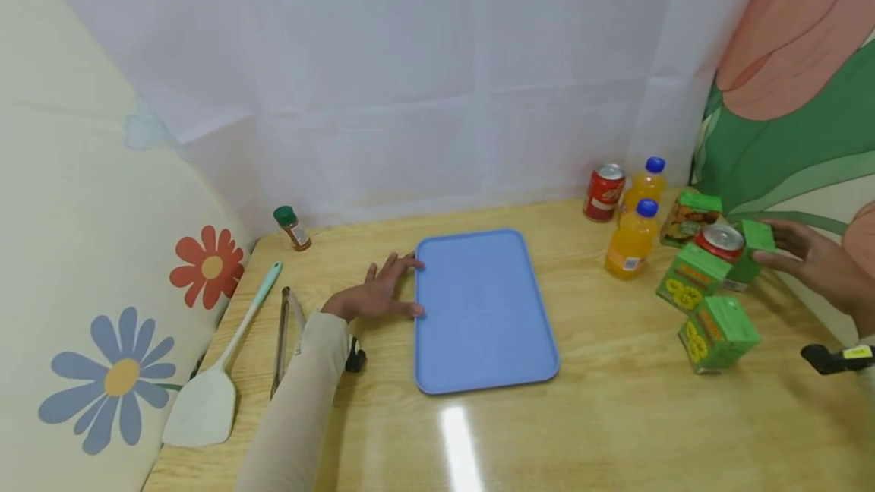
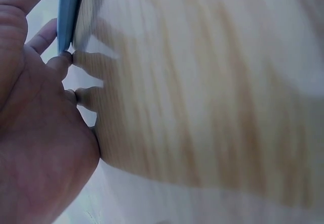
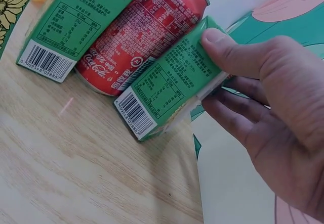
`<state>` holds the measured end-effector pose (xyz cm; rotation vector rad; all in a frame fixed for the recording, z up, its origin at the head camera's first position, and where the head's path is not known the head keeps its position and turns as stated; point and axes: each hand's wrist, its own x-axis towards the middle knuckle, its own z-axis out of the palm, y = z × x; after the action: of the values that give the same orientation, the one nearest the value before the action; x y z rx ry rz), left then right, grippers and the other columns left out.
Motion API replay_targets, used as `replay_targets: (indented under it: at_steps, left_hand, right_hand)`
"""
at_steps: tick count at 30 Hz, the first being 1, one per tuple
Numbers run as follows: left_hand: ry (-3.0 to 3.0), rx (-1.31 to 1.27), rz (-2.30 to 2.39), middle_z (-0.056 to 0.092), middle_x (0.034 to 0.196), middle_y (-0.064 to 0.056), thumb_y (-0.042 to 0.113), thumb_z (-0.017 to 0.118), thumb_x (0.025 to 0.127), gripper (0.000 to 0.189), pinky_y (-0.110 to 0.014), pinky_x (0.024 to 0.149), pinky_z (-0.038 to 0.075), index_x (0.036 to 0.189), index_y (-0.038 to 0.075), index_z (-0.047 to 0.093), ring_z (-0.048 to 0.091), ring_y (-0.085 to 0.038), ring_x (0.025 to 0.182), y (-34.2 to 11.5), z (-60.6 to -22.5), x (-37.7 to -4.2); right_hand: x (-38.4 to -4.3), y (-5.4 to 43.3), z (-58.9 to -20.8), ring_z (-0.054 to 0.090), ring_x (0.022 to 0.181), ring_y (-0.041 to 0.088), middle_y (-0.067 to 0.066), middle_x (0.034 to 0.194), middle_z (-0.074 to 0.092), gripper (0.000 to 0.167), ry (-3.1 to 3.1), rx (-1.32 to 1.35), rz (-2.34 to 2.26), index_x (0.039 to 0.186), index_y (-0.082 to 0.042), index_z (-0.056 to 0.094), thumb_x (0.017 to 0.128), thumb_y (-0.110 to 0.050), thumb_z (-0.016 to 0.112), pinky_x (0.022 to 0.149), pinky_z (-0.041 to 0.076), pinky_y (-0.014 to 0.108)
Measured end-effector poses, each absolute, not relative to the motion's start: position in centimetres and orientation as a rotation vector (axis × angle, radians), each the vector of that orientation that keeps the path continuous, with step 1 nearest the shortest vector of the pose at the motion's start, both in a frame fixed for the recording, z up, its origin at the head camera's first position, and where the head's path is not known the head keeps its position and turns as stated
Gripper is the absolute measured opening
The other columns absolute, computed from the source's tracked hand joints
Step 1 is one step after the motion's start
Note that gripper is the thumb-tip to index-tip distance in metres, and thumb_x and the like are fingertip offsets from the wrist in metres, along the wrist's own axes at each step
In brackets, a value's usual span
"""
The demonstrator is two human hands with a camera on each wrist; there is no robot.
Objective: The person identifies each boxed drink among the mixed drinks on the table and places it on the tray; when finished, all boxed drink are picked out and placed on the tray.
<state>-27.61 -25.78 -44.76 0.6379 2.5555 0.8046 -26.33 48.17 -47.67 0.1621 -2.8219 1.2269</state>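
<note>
My left hand [image 1: 374, 297] lies at the left edge of a blue tray [image 1: 481, 310], fingers spread, with thumb and index fingertips on its rim. In the left wrist view the palm [image 2: 45, 153] faces the wood and the tray's edge [image 2: 70, 11] runs past the fingers. At the far right my right hand [image 1: 823, 268] pinches a green juice carton [image 3: 169, 80] between thumb and fingers. That carton stands right beside a red Coca-Cola can [image 3: 142, 37], with another green carton [image 3: 83, 21] on the can's other side.
A third similar carton [image 1: 718, 332] stands nearer me. Behind are a patterned carton [image 1: 690, 219], two orange drink bottles [image 1: 630, 241] and a red can [image 1: 604, 193]. On the left lie a spatula [image 1: 205, 405], tongs [image 1: 282, 340] and a green-capped spice jar [image 1: 292, 228].
</note>
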Motion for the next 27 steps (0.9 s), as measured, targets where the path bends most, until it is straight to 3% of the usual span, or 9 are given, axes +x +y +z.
replay_targets:
  at_steps: [3,5,10,13,18,20,23,25,27]
  left_hand:
    - [2.549,0.627,0.813,0.0,0.169,-0.008,0.055,0.074,0.086,0.087,-0.055,0.116,-0.019,0.154,0.027,0.027,-0.019,-0.029,0.151,-25.8,-44.8,-27.6]
    - [2.545,0.624,0.815,0.0,0.169,-0.008,0.056,0.074,0.086,0.088,-0.055,0.116,-0.019,0.154,0.027,0.026,-0.019,-0.029,0.151,-25.9,-44.8,-27.5]
    - [2.542,0.623,0.822,0.0,0.168,-0.009,0.055,0.074,0.087,0.089,-0.055,0.116,-0.019,0.155,0.026,0.025,-0.019,-0.029,0.151,-25.9,-44.9,-27.4]
    - [2.547,0.625,0.822,-0.001,0.168,-0.009,0.054,0.074,0.087,0.088,-0.055,0.116,-0.019,0.155,0.027,0.025,-0.018,-0.029,0.151,-25.9,-44.9,-27.4]
    - [2.557,0.643,0.823,0.0,0.169,-0.008,0.053,0.073,0.089,0.086,-0.056,0.116,-0.019,0.155,0.027,0.025,-0.018,-0.03,0.151,-25.9,-44.7,-27.3]
    - [2.559,0.645,0.826,0.0,0.169,-0.008,0.052,0.072,0.089,0.086,-0.055,0.116,-0.019,0.156,0.026,0.025,-0.018,-0.03,0.151,-25.8,-44.7,-27.2]
    - [2.562,0.649,0.821,0.0,0.168,-0.008,0.051,0.072,0.09,0.086,-0.055,0.116,-0.019,0.156,0.026,0.024,-0.019,-0.029,0.151,-25.9,-44.8,-27.2]
    - [2.564,0.653,0.822,0.0,0.168,-0.009,0.051,0.072,0.09,0.086,-0.055,0.116,-0.019,0.156,0.026,0.024,-0.019,-0.029,0.151,-25.9,-44.8,-27.2]
    - [2.561,0.655,0.825,0.0,0.168,-0.01,0.051,0.072,0.09,0.086,-0.055,0.116,-0.019,0.156,0.026,0.024,-0.019,-0.029,0.151,-25.9,-44.8,-27.2]
  right_hand:
    - [-25.1,46.4,-45.9,0.005,0.141,0.062,0.033,0.162,0.001,0.084,-2.821,0.157,1.234,0.162,-0.015,0.003,0.103,-0.032,0.06,0.102,0.018,0.08]
    - [-24.9,46.2,-45.7,0.006,0.141,0.062,0.035,0.161,0.003,0.083,-2.815,0.155,1.217,0.162,-0.015,0.004,0.103,-0.032,0.059,0.102,0.02,0.079]
    - [-26.8,49.3,-48.4,0.006,0.144,0.059,0.03,0.163,0.005,0.079,-2.781,0.167,1.179,0.161,-0.037,0.006,0.102,-0.036,0.059,0.101,0.016,0.081]
    - [-28.4,51.4,-49.4,0.002,0.145,0.057,0.027,0.164,0.003,0.078,-2.771,0.198,1.207,0.16,-0.04,0.005,0.103,-0.035,0.058,0.1,0.009,0.084]
    - [-29.9,53.2,-49.2,0.005,0.152,0.037,0.01,0.168,0.009,0.073,-2.709,0.204,1.167,0.16,-0.04,0.008,0.104,-0.031,0.055,0.107,0.006,0.079]
    - [-29.5,52.7,-48.3,0.011,0.153,0.025,0.004,0.167,0.015,0.071,-2.661,0.184,1.137,0.16,-0.039,0.013,0.104,-0.029,0.056,0.118,0.01,0.066]
    - [-28.0,50.3,-45.0,0.019,0.151,0.021,0.008,0.163,0.025,0.068,-2.586,0.182,1.142,0.16,-0.03,0.021,0.104,-0.022,0.057,0.122,0.016,0.048]
    - [-27.0,48.3,-42.5,0.031,0.143,0.009,-0.001,0.153,0.039,0.065,-2.541,0.18,1.135,0.159,-0.027,0.026,0.103,-0.02,0.059,0.118,0.023,0.026]
    - [-26.1,46.6,-40.1,0.039,0.134,0.002,-0.01,0.141,0.046,0.062,-2.493,0.208,1.164,0.157,-0.019,0.032,0.102,-0.014,0.06,0.111,0.03,0.017]
